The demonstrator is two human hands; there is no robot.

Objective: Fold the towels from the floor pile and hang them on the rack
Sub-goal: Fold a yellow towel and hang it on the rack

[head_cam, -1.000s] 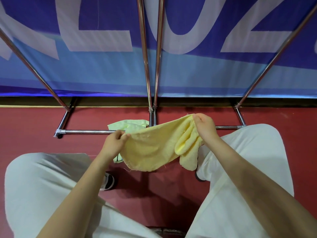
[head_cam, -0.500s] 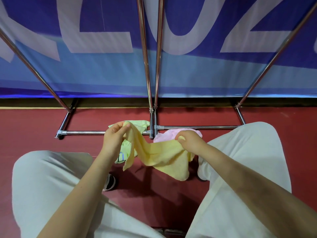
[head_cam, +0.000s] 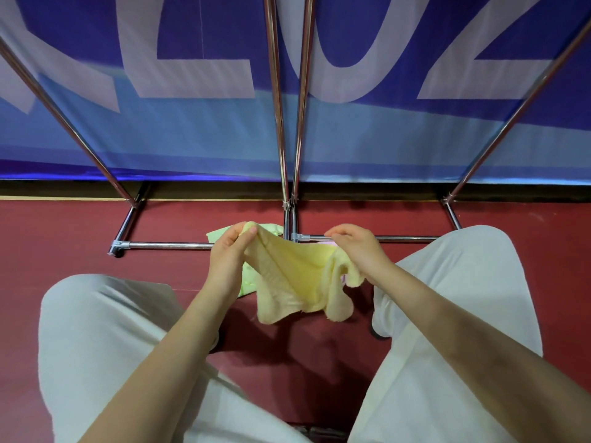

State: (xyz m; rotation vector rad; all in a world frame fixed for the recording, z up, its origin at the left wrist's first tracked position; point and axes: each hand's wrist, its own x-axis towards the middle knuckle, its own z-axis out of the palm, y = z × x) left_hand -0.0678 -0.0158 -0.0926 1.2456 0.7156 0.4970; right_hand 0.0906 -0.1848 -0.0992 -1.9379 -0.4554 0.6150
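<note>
A yellow towel [head_cam: 297, 279] hangs slack between my hands above the red floor. My left hand [head_cam: 230, 254] pinches one corner of it between thumb and fingers. My right hand [head_cam: 355, 251] holds the opposite edge under its curled fingers, and a loose fold droops below that hand. A light green towel [head_cam: 216, 234] lies on the floor behind my left hand. A sliver of a pink towel [head_cam: 327, 242] shows behind the yellow one. The chrome rack [head_cam: 166, 245] stands just beyond, its base bars on the floor and its uprights [head_cam: 275, 91] rising out of view.
A blue and white banner [head_cam: 383, 139] hangs behind the rack. My knees in pale trousers [head_cam: 105, 330] spread to either side, with dark shoes partly visible beneath them. Red floor [head_cam: 48, 238] lies left and right of the rack base.
The right hand let go of the upper corner, dropped, then rose again holding another edge. The left hand lifted its corner slightly. The towel went from spread to slack and bunched.
</note>
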